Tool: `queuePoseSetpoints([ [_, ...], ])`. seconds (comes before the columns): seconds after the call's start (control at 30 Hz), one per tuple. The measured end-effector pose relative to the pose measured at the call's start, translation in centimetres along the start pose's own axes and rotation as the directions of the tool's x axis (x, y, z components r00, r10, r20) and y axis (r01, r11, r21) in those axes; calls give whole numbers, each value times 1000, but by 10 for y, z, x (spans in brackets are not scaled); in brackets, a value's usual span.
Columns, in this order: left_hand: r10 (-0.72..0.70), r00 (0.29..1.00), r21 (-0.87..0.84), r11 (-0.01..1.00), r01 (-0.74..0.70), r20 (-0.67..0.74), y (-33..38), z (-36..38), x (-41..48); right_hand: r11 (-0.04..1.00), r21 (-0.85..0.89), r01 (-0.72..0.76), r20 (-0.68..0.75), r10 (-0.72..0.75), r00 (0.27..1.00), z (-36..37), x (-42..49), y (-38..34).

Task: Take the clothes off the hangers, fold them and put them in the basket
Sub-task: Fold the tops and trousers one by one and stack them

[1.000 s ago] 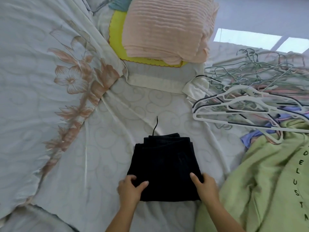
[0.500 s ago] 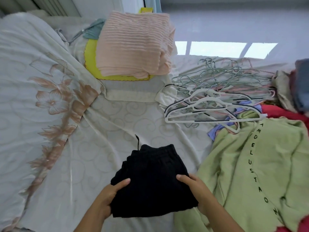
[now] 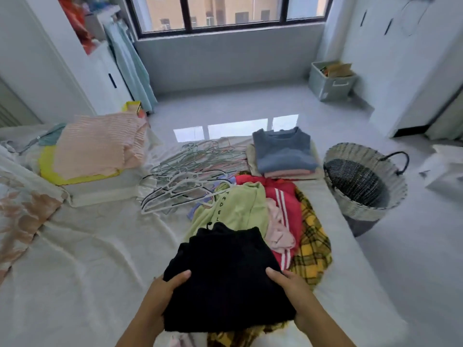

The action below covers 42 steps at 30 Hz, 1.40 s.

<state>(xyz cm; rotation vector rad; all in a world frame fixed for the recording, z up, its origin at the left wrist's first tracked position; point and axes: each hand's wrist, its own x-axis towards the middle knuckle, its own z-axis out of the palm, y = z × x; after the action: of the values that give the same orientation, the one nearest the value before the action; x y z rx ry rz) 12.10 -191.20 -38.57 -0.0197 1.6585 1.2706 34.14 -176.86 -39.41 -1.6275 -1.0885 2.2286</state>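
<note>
A folded black garment (image 3: 225,276) is lifted off the bed, held from both sides. My left hand (image 3: 162,294) grips its left edge, thumb on top. My right hand (image 3: 288,289) grips its right edge the same way. Under and behind it lies a heap of unfolded clothes: a light green top (image 3: 238,209), a red striped piece (image 3: 283,196) and a yellow plaid one (image 3: 313,246). A pile of empty hangers (image 3: 185,176) lies on the bed behind. The wicker basket (image 3: 390,181) stands on the floor right of the bed; nothing shows inside it.
A stack of folded clothes topped by a blue sweater (image 3: 283,151) sits at the bed's far right corner. A pink folded blanket (image 3: 100,144) lies on pillows at the left. A grey storage bin (image 3: 330,81) stands by the far wall.
Both hands have lifted the black garment off the sheet and carried it right, over the clothes heap. My view has swung up and right, bringing the basket and the room into sight.
</note>
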Motion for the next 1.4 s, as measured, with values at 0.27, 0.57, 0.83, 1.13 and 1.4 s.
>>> queuePoseSetpoints([
  [0.27,28,996,-14,1000,-27,84,16,138,-47,989,13,147,-60,-146,987,-122,-64,-70],
  [0.57,126,991,-62,990,-123,47,62,239,22,975,-56,217,-84,-221,972,-185,-3,-159],
  [0.83,167,985,13,986,-167,-53,126,329,112,964,-73,255,-138,-263,955,-226,104,-227],
  [1.13,354,918,93,935,-343,-178,199,376,230,919,-99,382,-103,-391,914,-219,230,-321],
  [1.4,508,823,484,804,-345,-256,229,403,362,875,-230,426,-6,-439,898,-225,378,-384],
])
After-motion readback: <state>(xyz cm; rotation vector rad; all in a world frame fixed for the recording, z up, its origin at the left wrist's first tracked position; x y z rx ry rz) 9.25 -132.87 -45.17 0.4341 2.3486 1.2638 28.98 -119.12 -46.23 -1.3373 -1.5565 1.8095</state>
